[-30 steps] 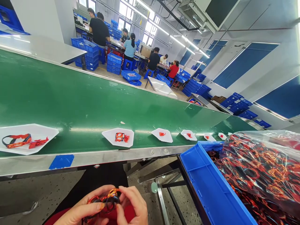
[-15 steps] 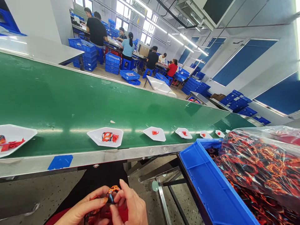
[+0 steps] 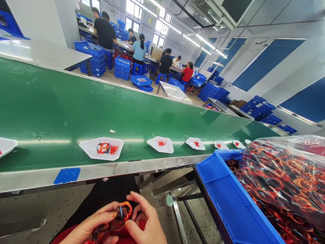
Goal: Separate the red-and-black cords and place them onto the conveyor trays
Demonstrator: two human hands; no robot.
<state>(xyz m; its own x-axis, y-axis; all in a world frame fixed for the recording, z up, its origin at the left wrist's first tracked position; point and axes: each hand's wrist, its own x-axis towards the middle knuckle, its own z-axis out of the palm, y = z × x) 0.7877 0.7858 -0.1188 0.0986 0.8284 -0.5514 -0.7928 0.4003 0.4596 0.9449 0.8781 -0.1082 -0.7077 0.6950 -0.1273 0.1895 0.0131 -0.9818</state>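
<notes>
Low in front of me, over my lap, I hold a red, orange and black ring-shaped piece [image 3: 128,210] that looks braided on one side. My left hand [image 3: 95,222] is closed round its dark side, with more dark red glossy pieces [image 3: 101,232] under the fingers. At the ring's right edge, my right hand [image 3: 148,220] touches it with the thumb, its other fingers curled close by. Past my hands, a white tray [image 3: 87,149] on the green belt [image 3: 63,112] carries a similar red-and-black piece [image 3: 103,148] and red bits [image 3: 113,149].
Several white trays with red bits line the belt, one tray [image 3: 167,147] nearest right. A metal rail [image 3: 142,166] edges the belt. At right stands a blue crate [image 3: 223,203] with a clear bag [image 3: 284,176] full of red-black pieces. People [image 3: 138,49] sit at far tables.
The trays have shifted left along the belt. The ring shows more openly between my hands, and my right fingers have spread a little and moved right.
</notes>
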